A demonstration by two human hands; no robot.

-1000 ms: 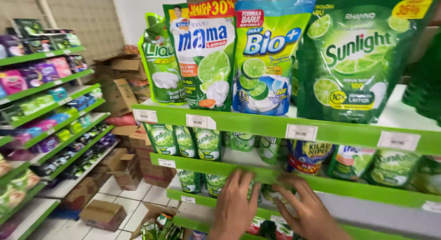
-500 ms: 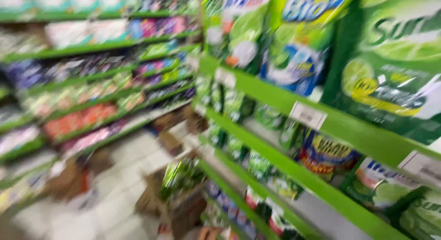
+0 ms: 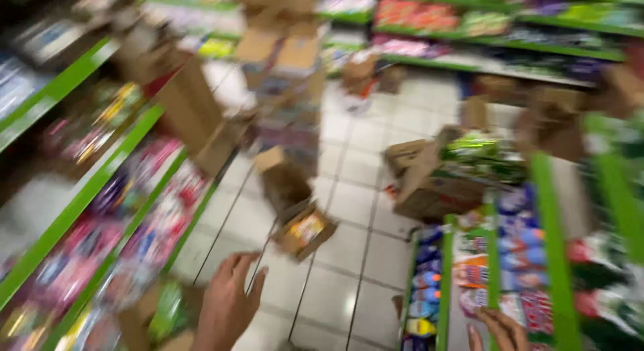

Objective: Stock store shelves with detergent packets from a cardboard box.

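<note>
The view is blurred by motion and looks down a shop aisle. My left hand (image 3: 228, 304) hangs open over the white tiled floor (image 3: 349, 190), fingers apart, holding nothing. It is near a cardboard box with green packets (image 3: 161, 314) at the lower left. Only the fingers of my right hand (image 3: 500, 331) show at the bottom edge, against the lower green shelf (image 3: 496, 257) of coloured bottles and pouches. Whether that hand holds anything is hidden.
Green-edged shelves (image 3: 80, 196) of packaged goods line the left side and the far wall. Several cardboard boxes lie on the floor: a small open one (image 3: 305, 230), a tall stack (image 3: 282, 89), and one with green pouches (image 3: 436, 176) by the right shelf.
The view has swung away from the shelf of green detergent pouches, down and round to the aisle floor. Both hands have left the lower shelf; the left now hangs over the tiles.
</note>
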